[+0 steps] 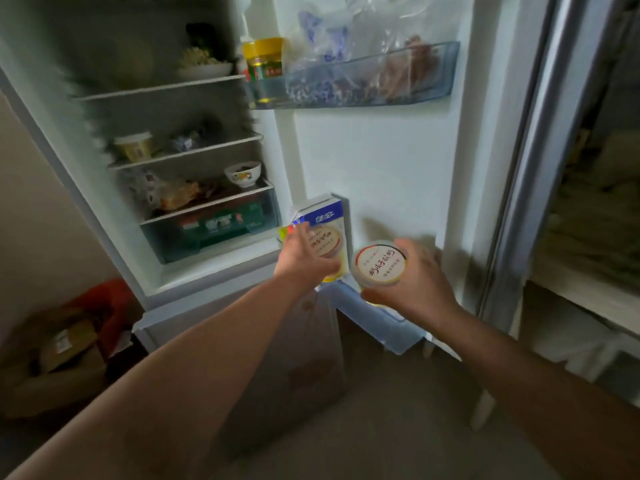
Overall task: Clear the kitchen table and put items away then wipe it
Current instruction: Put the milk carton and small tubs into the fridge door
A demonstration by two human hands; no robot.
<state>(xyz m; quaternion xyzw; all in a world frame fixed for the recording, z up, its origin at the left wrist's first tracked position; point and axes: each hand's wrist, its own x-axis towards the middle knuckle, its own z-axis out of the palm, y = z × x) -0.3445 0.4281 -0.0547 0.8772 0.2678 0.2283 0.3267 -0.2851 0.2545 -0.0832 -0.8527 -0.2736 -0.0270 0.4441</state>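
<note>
I stand at the open refrigerator with one yogurt cup in each hand. My left hand (304, 258) has its fingers curled round the left yogurt cup (325, 242), which is tilted so that its round lid faces me, just in front of the blue and white milk carton (323, 211). My right hand (415, 282) grips the right yogurt cup (379, 265) from the side, also tilted, above the lower door shelf (377, 320). The carton stands in this shelf, at the end nearer to the fridge body.

I judge that the step is to put both cups into this shelf beside the carton. To do it well, I should first turn each cup upright, lid on top, because a tilted cup may leak or fall over. I would lower the right one first into the free part of the shelf, then the left one between it and the carton, without pushing the carton. Each cup should sit fully inside before I let go.
</note>
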